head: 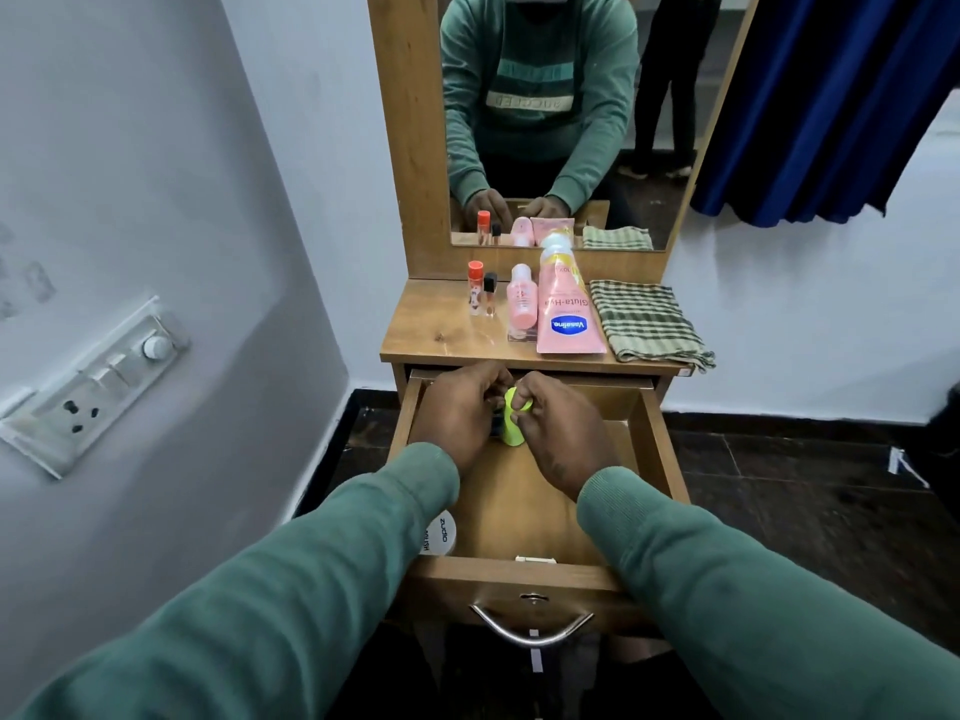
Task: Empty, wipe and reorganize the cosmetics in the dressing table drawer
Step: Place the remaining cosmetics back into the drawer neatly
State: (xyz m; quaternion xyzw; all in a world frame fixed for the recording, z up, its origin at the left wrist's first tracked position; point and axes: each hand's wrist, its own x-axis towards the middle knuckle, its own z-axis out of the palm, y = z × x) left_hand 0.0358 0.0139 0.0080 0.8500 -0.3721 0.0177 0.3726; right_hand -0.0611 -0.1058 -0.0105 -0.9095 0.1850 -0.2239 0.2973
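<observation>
— Where is the yellow-green bottle (pixel 514 426) found?

— At the back of the open drawer (pixel 660 449), upright between both hands. Its top is pinched by the right hand (pixel 558 423). The left hand (pixel 457 413) is curled against its side, over a small dark thing; which of the two is grasped cannot be told.

— What could go wrong?

— If the bottle is lifted by the cap alone, the cap may come loose and the body be dropped back into the drawer. The dark thing could also be knocked over and left behind.

— And on the surface (pixel 436 330)?

— Room is tight: the Vaseline tube (pixel 569 319), pink bottle (pixel 522 304) and checked cloth (pixel 649 324) are crowded together, so something could be toppled when the bottle is set down. The white jar (pixel 440 532), half hidden by the left sleeve, might be overlooked.
</observation>
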